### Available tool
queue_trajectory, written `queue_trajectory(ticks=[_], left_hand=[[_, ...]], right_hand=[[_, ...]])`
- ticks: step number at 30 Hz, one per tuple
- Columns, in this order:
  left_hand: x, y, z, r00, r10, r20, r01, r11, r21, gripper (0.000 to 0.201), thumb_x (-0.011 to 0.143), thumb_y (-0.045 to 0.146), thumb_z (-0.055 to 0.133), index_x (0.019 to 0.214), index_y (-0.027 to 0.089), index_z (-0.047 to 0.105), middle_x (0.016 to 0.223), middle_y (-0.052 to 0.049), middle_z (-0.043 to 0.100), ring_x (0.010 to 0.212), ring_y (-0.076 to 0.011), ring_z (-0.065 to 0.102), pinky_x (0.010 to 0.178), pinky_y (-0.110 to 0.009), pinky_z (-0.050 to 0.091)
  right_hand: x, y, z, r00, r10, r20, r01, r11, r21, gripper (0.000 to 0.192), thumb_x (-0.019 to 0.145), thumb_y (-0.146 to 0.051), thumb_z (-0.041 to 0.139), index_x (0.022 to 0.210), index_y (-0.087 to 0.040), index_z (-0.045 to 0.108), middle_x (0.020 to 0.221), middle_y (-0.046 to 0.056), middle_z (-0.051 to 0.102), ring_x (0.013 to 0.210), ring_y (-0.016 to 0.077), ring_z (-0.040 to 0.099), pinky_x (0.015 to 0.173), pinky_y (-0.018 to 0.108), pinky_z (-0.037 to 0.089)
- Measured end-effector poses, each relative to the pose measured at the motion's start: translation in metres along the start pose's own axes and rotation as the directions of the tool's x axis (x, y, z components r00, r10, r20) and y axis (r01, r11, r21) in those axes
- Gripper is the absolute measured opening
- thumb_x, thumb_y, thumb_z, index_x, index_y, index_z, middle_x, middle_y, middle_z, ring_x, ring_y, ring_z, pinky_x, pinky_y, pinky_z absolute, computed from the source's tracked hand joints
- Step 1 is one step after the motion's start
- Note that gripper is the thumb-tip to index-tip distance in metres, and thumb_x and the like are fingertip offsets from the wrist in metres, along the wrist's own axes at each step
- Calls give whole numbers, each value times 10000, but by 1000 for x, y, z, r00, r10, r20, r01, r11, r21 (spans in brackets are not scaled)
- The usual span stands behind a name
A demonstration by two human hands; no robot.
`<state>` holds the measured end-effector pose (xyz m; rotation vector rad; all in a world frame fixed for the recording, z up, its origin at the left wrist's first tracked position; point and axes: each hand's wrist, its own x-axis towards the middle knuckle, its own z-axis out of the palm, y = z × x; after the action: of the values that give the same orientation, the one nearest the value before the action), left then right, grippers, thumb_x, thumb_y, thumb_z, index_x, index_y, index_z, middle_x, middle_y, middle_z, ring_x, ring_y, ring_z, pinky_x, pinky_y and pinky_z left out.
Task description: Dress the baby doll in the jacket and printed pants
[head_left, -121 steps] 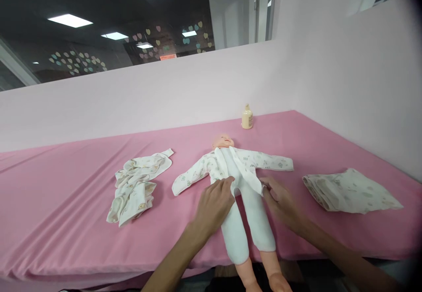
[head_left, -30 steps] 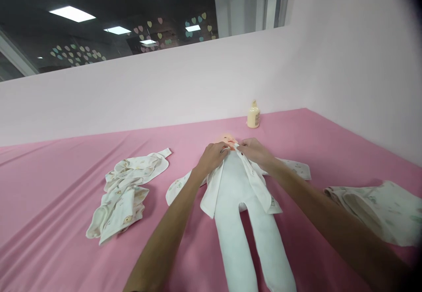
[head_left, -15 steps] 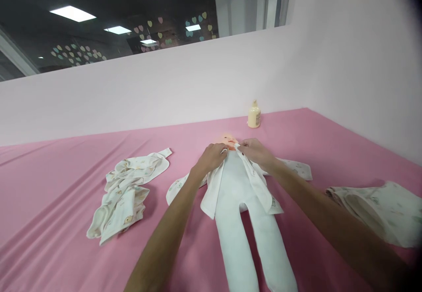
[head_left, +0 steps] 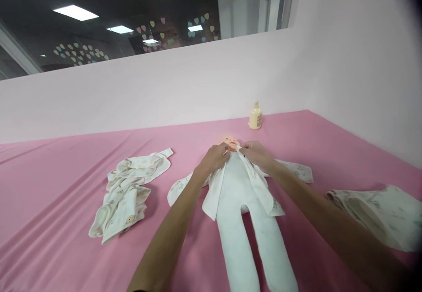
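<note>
Left hand (head_left: 214,156) and right hand (head_left: 255,152) pinching jacket (head_left: 260,186) collar edges (one each), under doll (head_left: 240,213) chin, pink tabletop (head_left: 66,182)

Both hands, left hand (head_left: 213,158) and right hand (head_left: 256,153), pinch the white printed baby shirt (head_left: 260,185) at the collar of the white-bodied doll (head_left: 242,213) lying on the pink-clothed counter (head_left: 59,182).

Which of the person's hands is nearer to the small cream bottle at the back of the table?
The right hand. It grips the garment's collar at the doll's neck, just in front of the cream bottle. The left hand holds the other collar edge, farther to the bottle's left.
</note>
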<state>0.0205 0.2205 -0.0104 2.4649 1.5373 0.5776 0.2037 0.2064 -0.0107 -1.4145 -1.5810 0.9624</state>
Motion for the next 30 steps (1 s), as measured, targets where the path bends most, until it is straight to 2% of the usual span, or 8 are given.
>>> queue_trajectory(ticks=[8, 12, 17, 20, 23, 26, 30], left_hand=[[-1, 3, -3, 1000, 17, -14, -17, 999, -34, 310, 881, 191, 411, 1124, 231, 599, 1095, -43, 685, 1044, -249, 595, 874, -349, 447], [-2, 2, -4, 999, 6, -39, -9, 997, -73, 244, 888, 194, 423, 1025, 210, 624, 1111, -42, 694, 1031, -239, 607, 850, -325, 455], [-3, 9, -6, 996, -18, -89, 3, 985, -170, 220, 869, 180, 460, 951, 213, 663, 977, -19, 715, 906, -210, 630, 796, -309, 454], [-3, 17, -3, 989, -68, -129, 47, 986, -161, 242, 872, 183, 463, 951, 230, 687, 892, -10, 706, 850, -212, 619, 779, -320, 448], [-3, 23, 3, 979, -109, -174, 86, 987, -132, 270, 877, 173, 458, 968, 242, 704, 917, -19, 694, 877, -223, 610, 790, -332, 449], [-2, 25, 9, 971, -116, -212, 95, 990, -104, 282, 883, 172, 469, 1016, 257, 703, 974, -42, 660, 966, -229, 596, 854, -344, 452], [-1, 23, 11, 960, -126, -250, 110, 991, -76, 284, 890, 168, 479, 1052, 248, 697, 1073, -73, 625, 1065, -234, 567, 945, -355, 437]], right_hand=[[0, 0, 0, 1000, -8, 7, 7, 1000, 13, 244, 766, -245, 539, 597, -212, 366, 560, -68, 255, 515, 85, 239, 483, 263, 171], [-1, 1, -1, 1000, -29, 2, 29, 999, 17, 251, 762, -260, 542, 597, -215, 357, 562, -69, 239, 520, 88, 232, 489, 264, 168], [-2, -1, 1, 999, -11, -34, 12, 1000, 8, 197, 755, -232, 519, 605, -204, 394, 578, -64, 288, 535, 89, 270, 496, 254, 192], [0, 0, 4, 995, -54, -89, 54, 999, -5, 162, 766, -230, 506, 621, -193, 444, 601, -51, 373, 564, 94, 343, 515, 240, 239], [3, 4, 6, 984, -93, -152, 94, 996, -1, 110, 782, -270, 524, 737, -181, 570, 710, -16, 547, 659, 118, 478, 574, 231, 327], [6, 8, 7, 987, -72, -146, 77, 997, 29, 155, 784, -298, 542, 821, -179, 635, 790, 12, 640, 732, 143, 557, 627, 238, 387], [8, 9, 7, 988, -24, -149, 37, 996, 85, 185, 767, -311, 585, 857, -173, 670, 816, 32, 690, 747, 156, 598, 635, 243, 417]])
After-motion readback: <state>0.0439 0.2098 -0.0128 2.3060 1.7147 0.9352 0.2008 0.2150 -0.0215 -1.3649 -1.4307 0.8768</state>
